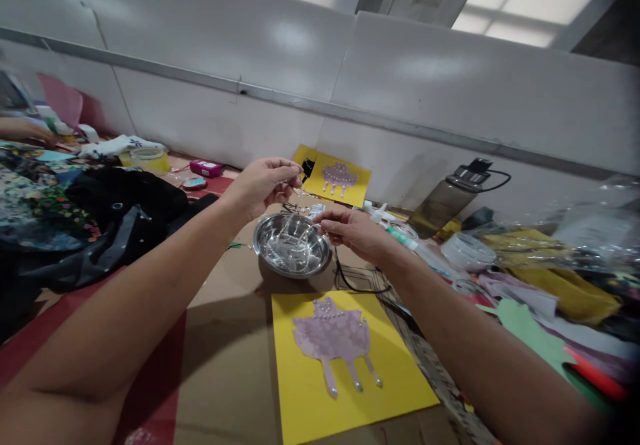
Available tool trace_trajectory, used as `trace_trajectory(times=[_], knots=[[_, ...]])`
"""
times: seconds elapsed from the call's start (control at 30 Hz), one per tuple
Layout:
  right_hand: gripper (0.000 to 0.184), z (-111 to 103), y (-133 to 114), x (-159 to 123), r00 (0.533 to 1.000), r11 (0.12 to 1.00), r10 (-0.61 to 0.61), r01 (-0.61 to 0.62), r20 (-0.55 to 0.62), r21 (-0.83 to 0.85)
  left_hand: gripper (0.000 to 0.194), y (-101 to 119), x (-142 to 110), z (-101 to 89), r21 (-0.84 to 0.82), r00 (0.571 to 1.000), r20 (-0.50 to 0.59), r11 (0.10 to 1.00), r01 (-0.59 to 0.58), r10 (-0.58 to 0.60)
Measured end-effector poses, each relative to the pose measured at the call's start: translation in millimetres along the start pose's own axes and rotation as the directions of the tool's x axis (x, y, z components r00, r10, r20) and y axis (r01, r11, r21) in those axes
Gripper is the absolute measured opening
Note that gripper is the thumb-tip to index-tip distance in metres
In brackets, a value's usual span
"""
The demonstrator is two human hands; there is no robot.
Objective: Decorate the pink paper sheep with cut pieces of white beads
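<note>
My left hand (273, 181) is raised over a round metal bowl (263, 266), thumb and fingers pinched on a thin string of clear or pearly beads (301, 199). The string hangs down into the bowl, where more of it lies in loose loops. At the bowl's right rim, my right hand (353, 231) is closed in a pinch on part of the same string. In front of the bowl lies a yellow card (400, 388) with a mauve cloud-like cutout (330, 338) on it. Pearl beads line the cutout's upper part and tip its three drips.
A similar yellow card (360, 195) leans against the white partition (225, 128). A grey bottle (445, 198), a glue tube (415, 241) and fabric scraps (565, 291) crowd the right. Dark patterned cloth (115, 225) and another person's hand (30, 131) are at left.
</note>
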State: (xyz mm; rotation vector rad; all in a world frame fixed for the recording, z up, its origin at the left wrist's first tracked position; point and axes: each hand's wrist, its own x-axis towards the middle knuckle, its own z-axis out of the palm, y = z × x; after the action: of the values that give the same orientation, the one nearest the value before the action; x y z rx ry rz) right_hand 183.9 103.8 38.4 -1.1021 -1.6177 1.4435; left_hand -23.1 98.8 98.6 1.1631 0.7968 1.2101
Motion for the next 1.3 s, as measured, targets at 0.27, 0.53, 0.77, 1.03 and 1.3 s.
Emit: trace_trajectory(times=[0.27, 0.53, 0.77, 1.03, 1.3], knots=[[0.012, 2, 3, 3, 1.0, 1.0, -0.019, 0.019, -0.01, -0.011, 0.008, -1, 7, -6.8, -0.193, 0.995, 0.058, 0.977, 0.085, -0.075], [0.008, 6, 0, 2, 1.0, 1.0, -0.002, 0.002, -0.031, 0.003, 0.036, 3, 6, -7.9, -0.327, 0.992, 0.079, 0.937, 0.121, -0.101], [0.011, 6, 4, 7, 0.999, 1.0, -0.028, 0.028, 0.016, -0.01, 0.023, -2, 9, -9.3, -0.245, 0.999, 0.048, 0.969, 0.0, 0.013], [0.017, 6, -5, 6, 0.997, 0.993, -0.069, 0.071, -0.024, 0.098, 0.009, -2, 10, -9.8, -0.162, 0.997, -0.035, 0.984, -0.073, 0.068], [0.012, 12, -18, 9, 0.995, 0.978, -0.104, 0.103, -0.002, 0.183, 0.011, -6, 10, -8.1, -0.035, 0.987, -0.031, 0.987, -0.16, 0.159]])
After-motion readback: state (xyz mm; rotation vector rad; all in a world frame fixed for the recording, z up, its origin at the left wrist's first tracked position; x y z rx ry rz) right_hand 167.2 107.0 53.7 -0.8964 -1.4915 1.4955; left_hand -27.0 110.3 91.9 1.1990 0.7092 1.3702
